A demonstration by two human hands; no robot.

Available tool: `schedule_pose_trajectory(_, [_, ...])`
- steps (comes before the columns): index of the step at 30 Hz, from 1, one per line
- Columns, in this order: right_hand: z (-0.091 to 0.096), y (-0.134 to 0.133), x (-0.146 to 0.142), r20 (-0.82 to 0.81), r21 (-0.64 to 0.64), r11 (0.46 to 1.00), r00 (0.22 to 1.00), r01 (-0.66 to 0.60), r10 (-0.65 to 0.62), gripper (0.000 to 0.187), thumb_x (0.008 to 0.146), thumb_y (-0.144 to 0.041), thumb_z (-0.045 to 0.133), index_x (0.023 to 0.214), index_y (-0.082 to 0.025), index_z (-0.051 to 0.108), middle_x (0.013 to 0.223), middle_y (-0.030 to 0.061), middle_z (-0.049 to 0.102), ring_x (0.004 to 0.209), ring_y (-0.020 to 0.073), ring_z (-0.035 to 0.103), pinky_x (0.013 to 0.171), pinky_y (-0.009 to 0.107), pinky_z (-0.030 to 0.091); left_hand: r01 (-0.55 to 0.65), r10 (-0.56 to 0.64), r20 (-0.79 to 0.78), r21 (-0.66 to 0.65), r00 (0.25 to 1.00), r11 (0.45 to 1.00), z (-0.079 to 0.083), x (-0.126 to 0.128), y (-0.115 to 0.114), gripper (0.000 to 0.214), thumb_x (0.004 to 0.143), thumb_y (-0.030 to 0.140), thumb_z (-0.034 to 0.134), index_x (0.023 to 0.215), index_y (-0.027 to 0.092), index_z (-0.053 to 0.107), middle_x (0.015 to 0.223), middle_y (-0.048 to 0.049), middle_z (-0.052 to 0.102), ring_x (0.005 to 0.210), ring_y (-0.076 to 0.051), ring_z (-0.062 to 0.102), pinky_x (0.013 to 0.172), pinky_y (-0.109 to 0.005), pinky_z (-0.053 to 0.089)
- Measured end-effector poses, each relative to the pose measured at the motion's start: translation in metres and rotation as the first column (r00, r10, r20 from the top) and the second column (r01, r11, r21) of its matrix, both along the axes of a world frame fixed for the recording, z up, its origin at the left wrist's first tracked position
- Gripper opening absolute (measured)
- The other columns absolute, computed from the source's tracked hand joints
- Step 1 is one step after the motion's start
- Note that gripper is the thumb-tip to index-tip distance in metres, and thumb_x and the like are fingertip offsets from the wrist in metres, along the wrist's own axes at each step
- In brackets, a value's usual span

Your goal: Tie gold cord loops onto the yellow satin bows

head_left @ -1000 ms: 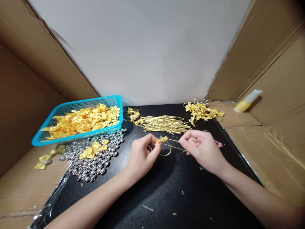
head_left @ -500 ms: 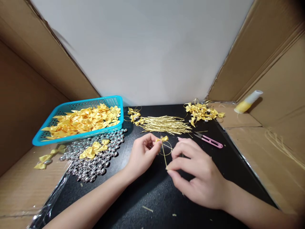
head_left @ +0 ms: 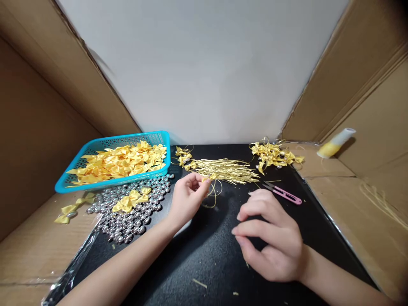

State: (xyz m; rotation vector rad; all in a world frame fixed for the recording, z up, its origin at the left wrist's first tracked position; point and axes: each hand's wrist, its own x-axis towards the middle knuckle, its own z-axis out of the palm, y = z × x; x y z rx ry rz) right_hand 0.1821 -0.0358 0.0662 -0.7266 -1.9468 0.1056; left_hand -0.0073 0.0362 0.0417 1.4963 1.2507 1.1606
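Yellow bow (head_left: 213,176) is pinched by left hand (head_left: 187,196) at ten o'clock from right hand (head_left: 270,238) | right hand is held half-curled, no grip seen | gold cord (head_left: 210,207) is looped at bow's six o'clock; might be snagged by gold strips (head_left: 232,171) at two if bow is dragged

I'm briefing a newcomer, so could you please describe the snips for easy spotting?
On the black table, find the gold strips. To their right, just beyond the right hand, lie the snips; their pink colour sets them apart from the yellow bows behind.
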Motion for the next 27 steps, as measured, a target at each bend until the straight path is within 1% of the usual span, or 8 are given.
schedule_pose_trajectory(4, [-0.006, 0.007, 0.008, -0.06, -0.051, 0.998, 0.998, 0.031, -0.034, 0.013, 0.076, -0.008, 0.059, 0.079, -0.019, 0.064, 0.079, 0.0028, 0.06, 0.075, 0.0163, 0.056, 0.076, 0.038, 0.048, 0.018, -0.014, -0.04, 0.082, 0.999, 0.997, 0.0, -0.002, -0.003, 0.024, 0.083, 0.032, 0.063, 0.068, 0.016, 0.053, 0.055, 0.0031, 0.054, 0.048, -0.008, 0.047, 0.047, -0.018, 0.037])
schedule_pose_trajectory(9, [-0.015, 0.022, 0.012, -0.179, -0.381, 0.917, 0.963, 0.12, -0.201, 0.008, 0.087, -0.02, 0.06, 0.091, -0.021, 0.068, 0.09, 0.0048, 0.065, 0.089, 0.0191, 0.061, 0.079, 0.036, 0.05, 0.178, -0.143, -0.203, 0.169, 0.969, 0.969, 0.001, 0.002, -0.017, 0.022, 0.087, 0.028, 0.059, 0.069, 0.016, 0.055, 0.056, 0.0036, 0.052, 0.048, -0.007, 0.045, 0.045, -0.018, 0.034])
schedule_pose_trajectory(12, [-0.019, 0.025, 0.008, -0.165, -0.465, 0.879, 0.966, 0.101, -0.198, 0.012, 0.086, -0.026, 0.065, 0.096, -0.022, 0.07, 0.095, 0.005, 0.065, 0.093, 0.0196, 0.061, 0.083, 0.037, 0.05, 0.286, -0.222, -0.293, 0.198, 0.93, 0.937, 0.002, 0.007, -0.027, 0.019, 0.086, 0.022, 0.058, 0.068, 0.016, 0.055, 0.055, 0.0035, 0.054, 0.048, -0.007, 0.046, 0.046, -0.018, 0.036])
schedule_pose_trajectory(16, [-0.019, 0.02, 0.001, -0.12, -0.403, 0.908, 0.977, 0.116, -0.178, 0.006, 0.082, -0.019, 0.067, 0.083, -0.022, 0.073, 0.089, 0.0037, 0.063, 0.09, 0.0184, 0.06, 0.082, 0.036, 0.05, 0.312, -0.242, -0.303, 0.206, 0.922, 0.928, 0.003, 0.01, -0.033, 0.017, 0.085, 0.019, 0.059, 0.069, 0.015, 0.058, 0.055, 0.0037, 0.055, 0.048, -0.007, 0.046, 0.047, -0.018, 0.037])
schedule_pose_trajectory(23, [-0.016, 0.014, 0.005, -0.02, -0.115, 0.983, 0.988, 0.147, -0.15, 0.011, 0.079, -0.014, 0.065, 0.08, -0.022, 0.073, 0.099, 0.0058, 0.061, 0.096, 0.0216, 0.055, 0.086, 0.041, 0.044, 0.18, -0.117, -0.259, 0.233, 0.959, 0.956, 0.008, 0.006, -0.029, 0.02, 0.087, 0.024, 0.06, 0.069, 0.015, 0.058, 0.055, 0.0035, 0.054, 0.048, -0.007, 0.046, 0.045, -0.017, 0.037])
schedule_pose_trajectory(25, [-0.019, 0.017, 0.007, -0.156, -0.24, 0.962, 0.973, 0.129, -0.17, 0.012, 0.082, -0.017, 0.061, 0.081, -0.023, 0.072, 0.098, 0.0053, 0.061, 0.096, 0.0208, 0.055, 0.087, 0.039, 0.044, 0.153, -0.092, -0.241, 0.248, 0.966, 0.957, 0.011, 0.005, -0.029, 0.021, 0.086, 0.023, 0.06, 0.068, 0.016, 0.057, 0.055, 0.0033, 0.054, 0.048, -0.007, 0.047, 0.045, -0.018, 0.038])
schedule_pose_trajectory(26, [-0.022, 0.02, 0.007, -0.25, -0.37, 0.925, 0.95, 0.083, -0.186, 0.012, 0.084, -0.02, 0.06, 0.083, -0.022, 0.072, 0.096, 0.0051, 0.061, 0.094, 0.0201, 0.056, 0.086, 0.038, 0.044, 0.145, -0.084, -0.235, 0.257, 0.968, 0.955, 0.011, 0.005, -0.029, 0.02, 0.086, 0.023, 0.06, 0.067, 0.016, 0.057, 0.055, 0.0031, 0.055, 0.048, -0.007, 0.048, 0.046, -0.018, 0.038])
schedule_pose_trajectory(27, [-0.025, 0.022, 0.006, -0.342, -0.523, 0.852, 0.92, -0.014, -0.194, 0.013, 0.085, -0.024, 0.059, 0.084, -0.022, 0.072, 0.093, 0.005, 0.062, 0.092, 0.0194, 0.057, 0.084, 0.036, 0.045, 0.148, -0.084, -0.235, 0.269, 0.968, 0.952, 0.011, 0.006, -0.03, 0.02, 0.086, 0.022, 0.06, 0.067, 0.016, 0.057, 0.055, 0.0029, 0.056, 0.048, -0.008, 0.049, 0.046, -0.018, 0.039])
